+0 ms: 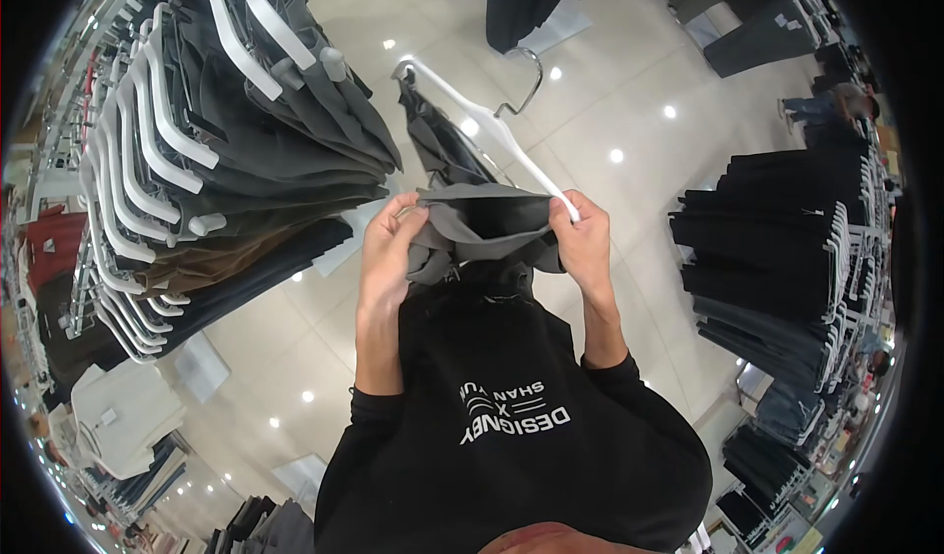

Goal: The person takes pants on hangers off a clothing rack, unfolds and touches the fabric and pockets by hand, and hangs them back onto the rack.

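In front of my body I hold a pair of grey trousers, its top opening spread wide between my two hands. My left hand pinches the left side of the edge between thumb and fingers. At the other side, my right hand is closed on the trousers together with the lower end of a white hanger. The hanger slants up and left, its metal hook pointing outward. Dark grey cloth hangs at the hanger's far end; how it is attached is hard to see. The lower part of the trousers is hidden.
To the left stands a rack of dark trousers on white hangers. Another rack of black trousers is on the right. More clothes hang beyond, above a shiny tiled floor. A person is far off at upper right.
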A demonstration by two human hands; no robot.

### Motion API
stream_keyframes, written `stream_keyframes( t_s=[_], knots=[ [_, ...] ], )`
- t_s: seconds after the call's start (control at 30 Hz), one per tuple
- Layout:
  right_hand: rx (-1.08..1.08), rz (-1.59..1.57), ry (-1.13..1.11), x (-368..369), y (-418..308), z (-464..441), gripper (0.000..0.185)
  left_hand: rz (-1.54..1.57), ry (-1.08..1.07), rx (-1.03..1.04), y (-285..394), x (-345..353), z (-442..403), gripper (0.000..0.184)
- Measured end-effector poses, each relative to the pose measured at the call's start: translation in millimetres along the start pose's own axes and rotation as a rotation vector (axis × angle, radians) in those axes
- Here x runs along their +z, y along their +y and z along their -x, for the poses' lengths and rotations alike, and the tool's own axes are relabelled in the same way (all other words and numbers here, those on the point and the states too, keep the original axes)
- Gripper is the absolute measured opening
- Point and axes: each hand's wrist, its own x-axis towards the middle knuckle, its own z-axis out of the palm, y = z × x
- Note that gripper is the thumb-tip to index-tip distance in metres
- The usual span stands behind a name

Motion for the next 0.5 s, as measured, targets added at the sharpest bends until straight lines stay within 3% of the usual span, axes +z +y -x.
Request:
stream_keyframes(
  t_s=[0.1, 0.23, 0.37, 0.5],
  knots=[
    [-0.033, 0.027, 0.015, 0, 0, 0, 0.025, 0.178, 0.004, -0.132, 2, 2, 4, 0.026],
    [-0.063, 0.062, 0.027, 1, -5, 3, 0.024, 0.057, -0.023, -0.188, -13, 7, 6, 0.038],
    [-0.065, 0.08, 0.028, -3, -2, 7, 0.023, -0.303, -0.168, -0.139, -28, -1, 2, 0.03],
    [-0.07, 0.073, -0.003, -4, -10, 12, 0.023, -0.184, -0.078, -0.095, -18, 19, 5, 0.023]
  ],
)
